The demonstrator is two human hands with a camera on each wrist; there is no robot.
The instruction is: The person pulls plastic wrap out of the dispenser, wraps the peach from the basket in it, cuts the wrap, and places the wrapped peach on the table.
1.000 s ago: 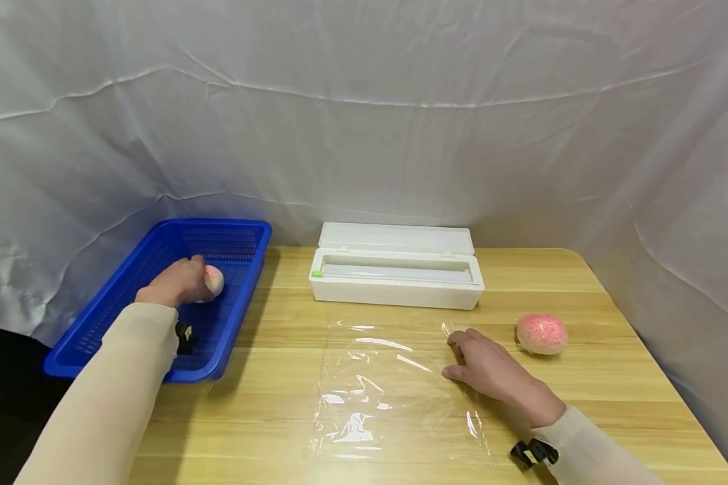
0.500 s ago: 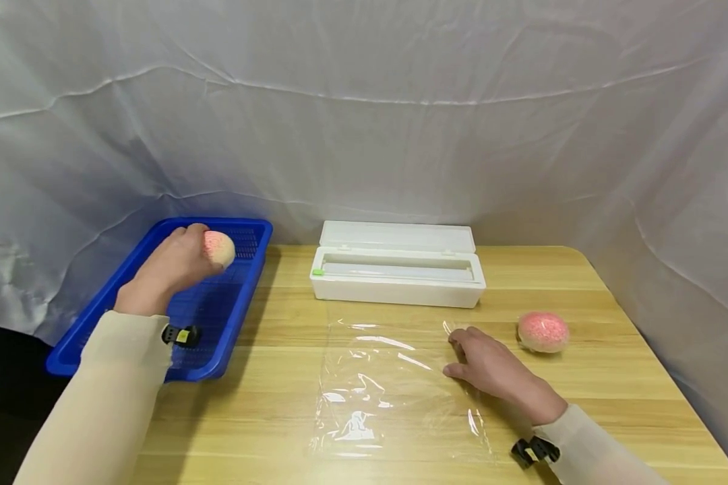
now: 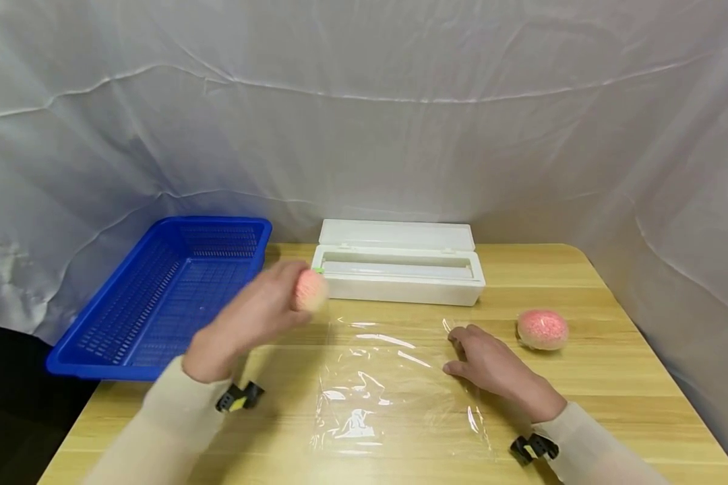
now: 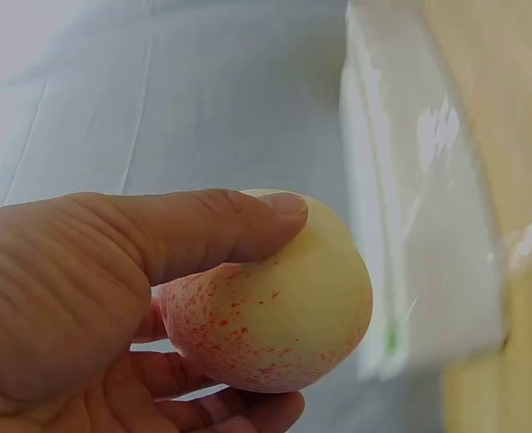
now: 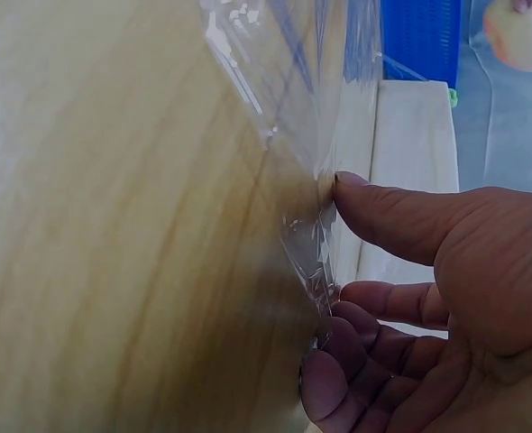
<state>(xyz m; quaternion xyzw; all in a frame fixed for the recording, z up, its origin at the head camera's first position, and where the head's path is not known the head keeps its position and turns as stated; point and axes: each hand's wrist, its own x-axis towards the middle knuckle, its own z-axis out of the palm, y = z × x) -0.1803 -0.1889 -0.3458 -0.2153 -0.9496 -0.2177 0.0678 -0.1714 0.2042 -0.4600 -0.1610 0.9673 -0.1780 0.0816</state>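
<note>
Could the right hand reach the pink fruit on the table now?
Probably yes: nothing visible stands between the right hand and the pink fruit, though that hand touches the clear film.

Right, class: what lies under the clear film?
The table, its wood grain showing through the clear film. Glare hides small patches, and the right hand covers whatever lies beneath it.

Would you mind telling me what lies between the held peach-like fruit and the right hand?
In the head view, clear film lies on the table between the held peach-like fruit and the right hand.
</note>
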